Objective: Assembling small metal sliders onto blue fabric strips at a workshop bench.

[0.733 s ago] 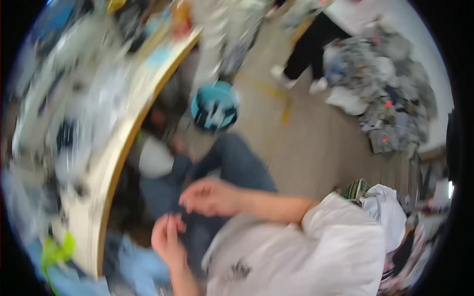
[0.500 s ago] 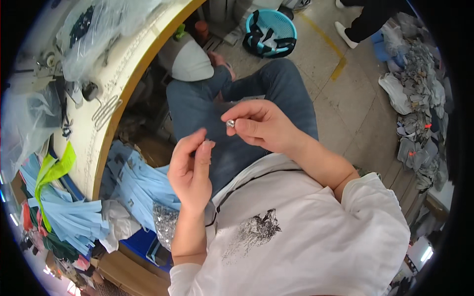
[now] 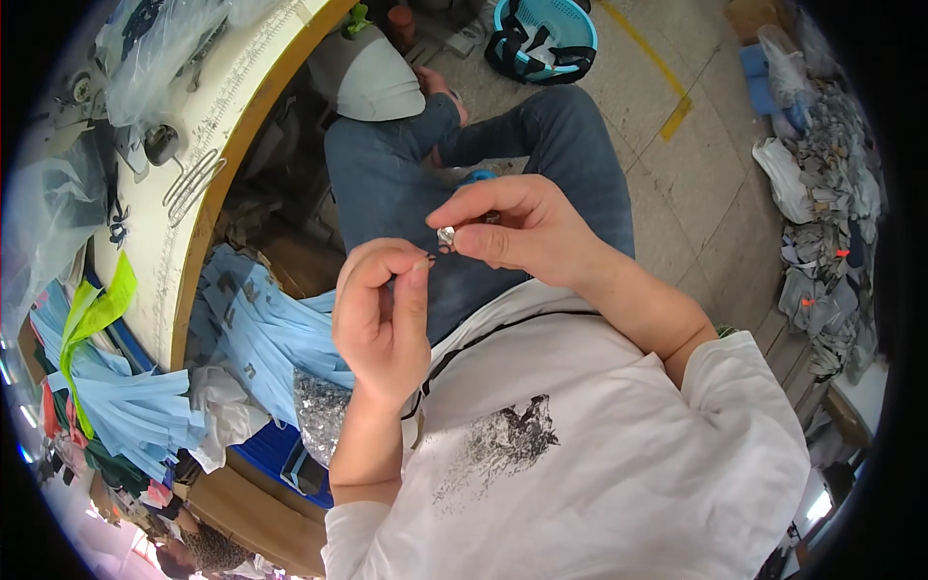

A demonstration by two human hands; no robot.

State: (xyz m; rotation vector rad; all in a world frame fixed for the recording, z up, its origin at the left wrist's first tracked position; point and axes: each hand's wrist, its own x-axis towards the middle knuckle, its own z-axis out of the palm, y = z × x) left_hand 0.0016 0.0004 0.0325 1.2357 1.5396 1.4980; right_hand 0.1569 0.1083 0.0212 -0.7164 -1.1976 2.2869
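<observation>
Over my lap, my right hand [image 3: 527, 232] pinches a small shiny silver piece, by its look a bobbin case [image 3: 446, 235], between thumb and forefinger. My left hand [image 3: 387, 314] is just left of it and a little lower, thumb and forefinger nearly pressed together. A tiny dark bit shows at those fingertips, too small to name. The left fingertips sit close beside the bobbin case; I cannot tell whether they touch it. Under both hands are blue-grey trousers [image 3: 387, 179].
A pale worktable [image 3: 208, 116] with a brown edge curves along my left. Light blue fabric strips [image 3: 266, 338] hang below it, beside a yellow-green strip [image 3: 97, 319]. Ahead stands a turquoise basket [image 3: 580, 34]. Grey fabric scraps [image 3: 831, 222] are heaped at the right.
My left hand has come up and right, bringing its fingertips close to the bobbin case. The right hand keeps its pinch, barely shifted. The person's legs at the upper right are out of view.
</observation>
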